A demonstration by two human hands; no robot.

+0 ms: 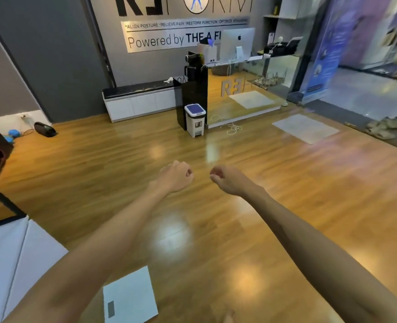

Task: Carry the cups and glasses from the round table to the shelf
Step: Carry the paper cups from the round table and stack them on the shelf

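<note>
Bare left hand (175,177) and bare right hand (227,180), fingers curled in, holding nothing.
No cups or glasses near fingertips; likely fragile, slippery: grip around the body.

The floor (251,194) was glossy wood-look planking that mirrored the lights, the far pedal bin (195,120) looked smooth white plastic, and the far reception counter (239,94) had a mirror-bright front.
</note>
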